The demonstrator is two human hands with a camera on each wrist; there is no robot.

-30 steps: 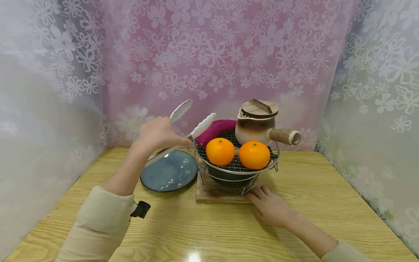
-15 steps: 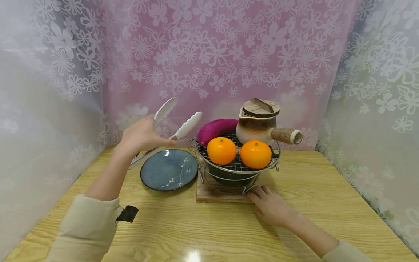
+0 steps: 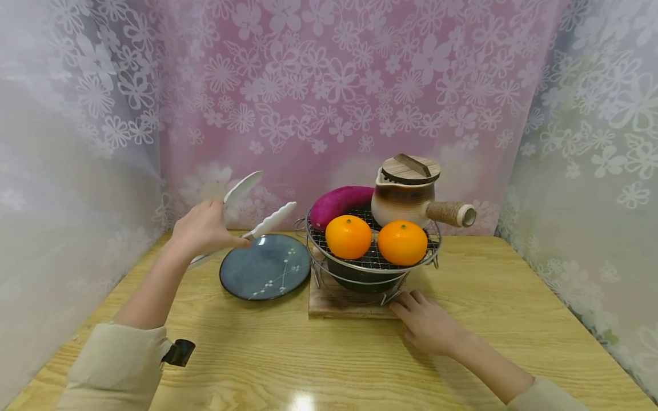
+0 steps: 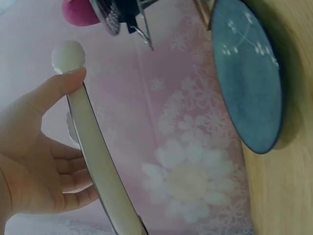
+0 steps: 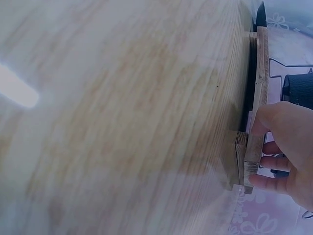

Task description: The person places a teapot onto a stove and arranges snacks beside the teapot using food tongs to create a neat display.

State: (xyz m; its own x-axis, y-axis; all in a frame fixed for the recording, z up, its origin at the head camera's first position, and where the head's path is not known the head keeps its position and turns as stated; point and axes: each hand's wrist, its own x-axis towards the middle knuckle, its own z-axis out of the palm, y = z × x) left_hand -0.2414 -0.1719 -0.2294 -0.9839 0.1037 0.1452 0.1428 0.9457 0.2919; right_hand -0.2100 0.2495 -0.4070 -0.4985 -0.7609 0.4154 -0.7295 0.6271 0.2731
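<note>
My left hand (image 3: 200, 231) holds white-tipped tongs (image 3: 275, 218) in the air over the far left side of the blue plate (image 3: 259, 271). The two tips stand apart with nothing between them. In the left wrist view the thumb lies along one arm of the tongs (image 4: 105, 164); the other arm is mostly hidden. My right hand (image 3: 426, 325) grips the near right corner of a wooden board (image 3: 339, 311). Seen from the right wrist, the thumb and fingers lie about the edge of the board (image 5: 262, 63).
On the board stands a dark grill pot (image 3: 360, 279) with a wire rack (image 3: 372, 260). Two oranges (image 3: 348, 237), a purple eggplant-like vegetable (image 3: 336, 205) and a lidded clay pot (image 3: 398, 202) rest on it. The clay pot's rope-wrapped handle (image 3: 444, 212) juts right. Floral curtains surround the table.
My left hand has moved left and away from the rack with the tongs, which have lowered a little in the last half second. The right hand has stayed at the board's corner.
</note>
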